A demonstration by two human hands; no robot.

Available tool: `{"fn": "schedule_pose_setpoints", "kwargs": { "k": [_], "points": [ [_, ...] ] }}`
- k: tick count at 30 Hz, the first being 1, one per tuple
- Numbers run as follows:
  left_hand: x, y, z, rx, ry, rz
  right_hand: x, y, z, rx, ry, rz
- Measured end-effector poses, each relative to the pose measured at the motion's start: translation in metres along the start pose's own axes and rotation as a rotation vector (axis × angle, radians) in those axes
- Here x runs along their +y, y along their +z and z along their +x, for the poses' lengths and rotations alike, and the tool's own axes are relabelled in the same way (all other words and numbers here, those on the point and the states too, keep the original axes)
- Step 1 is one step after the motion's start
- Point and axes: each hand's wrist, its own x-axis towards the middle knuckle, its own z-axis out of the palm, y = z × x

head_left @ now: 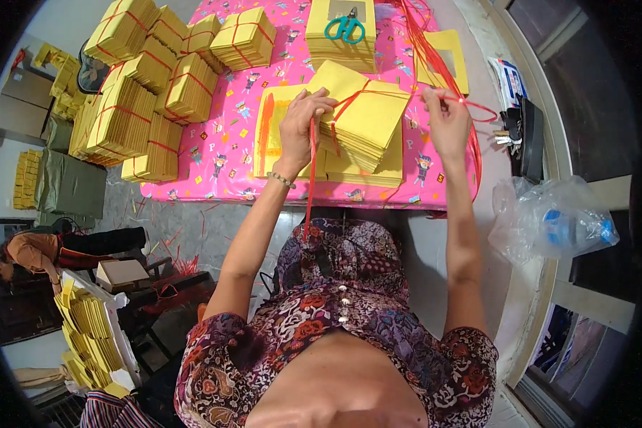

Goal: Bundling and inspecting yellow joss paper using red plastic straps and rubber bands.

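Observation:
A thick stack of yellow paper [369,114] lies tilted across flatter yellow sheets [267,153] near the table's front edge. Red string [389,93] crosses the top of the stack. My left hand [301,132] is closed at the stack's left edge, and a tail of the string hangs below it past the table edge. Off the stack's right side, my right hand [449,127] pinches the string's other end, drawn out taut from the stack. A loop of string shows beyond the right fingers.
Tied yellow bundles [125,114] are piled at the table's left. Teal scissors [344,30] rest on a tall yellow stack at the back. Loose red strings [435,53] trail down the right side. A plastic bag [549,221] sits at right. Another person [39,251] works at lower left.

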Motion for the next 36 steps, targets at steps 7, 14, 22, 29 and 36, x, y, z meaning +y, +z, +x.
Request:
{"fn": "schedule_pose_setpoints", "kwargs": {
  "k": [7,14,22,29,36],
  "points": [
    [0.002,-0.002,0.002,-0.003,-0.034,-0.005,0.032,0.029,-0.079,0.034,0.485,0.542],
    [-0.006,-0.022,0.030,-0.120,-0.400,-0.387,0.060,0.046,-0.083,-0.049,0.554,0.657],
    [-0.065,-0.025,0.053,-0.040,-0.833,-0.685,0.048,0.038,-0.082,-0.068,0.731,0.664],
    [-0.089,-0.007,0.046,-0.304,-1.174,-0.465,0.063,0.049,-0.083,-0.052,0.589,0.595],
    [-0.074,-0.010,0.049,-0.319,-1.121,-0.546,0.045,0.054,-0.081,-0.001,0.500,0.610]
  ]
}}
